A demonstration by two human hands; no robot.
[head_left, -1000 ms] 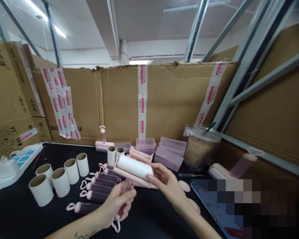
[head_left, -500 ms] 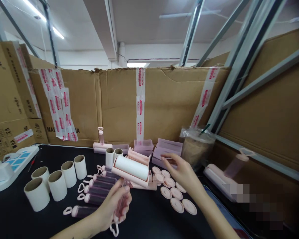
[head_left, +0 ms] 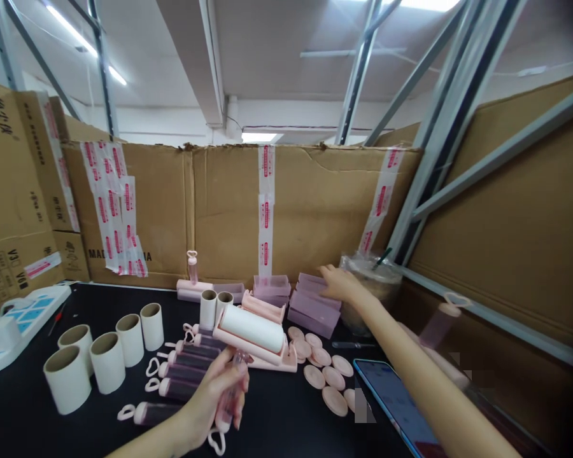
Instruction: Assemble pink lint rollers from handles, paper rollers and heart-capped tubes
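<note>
Two bare hands are over a black table (head_left: 281, 426). The left hand (head_left: 219, 389) is closed around a translucent pink plastic handle (head_left: 228, 405), tilted, with a heart-shaped loop at its lower end. Above this fist, near the table's middle, is a white paper roll (head_left: 251, 329) seated in a pale pink plastic frame. The right hand (head_left: 342, 284) reaches toward the back right corner, its fingers partly open and bent over the far end of some stacked lilac plastic trays (head_left: 314, 315); whether they grip a tray I cannot tell.

Dark purple cylindrical handles (head_left: 187, 387) lie in a row left of the fist, the nearest partly behind the forearm. Five white cardboard tubes (head_left: 67, 381) stand upright beyond them, toward the left edge, where a white power strip (head_left: 33, 321) lies. Along the back edge rises a brown cardboard panel (head_left: 224, 210), close behind the trays. Round pale pink discs (head_left: 334, 378) are scattered right of the roll, some overlapping. A blue-edged phone (head_left: 386, 391) lies partly under the right forearm. Black tabletop shows between the left fist and the discs, running toward the viewer.
</note>
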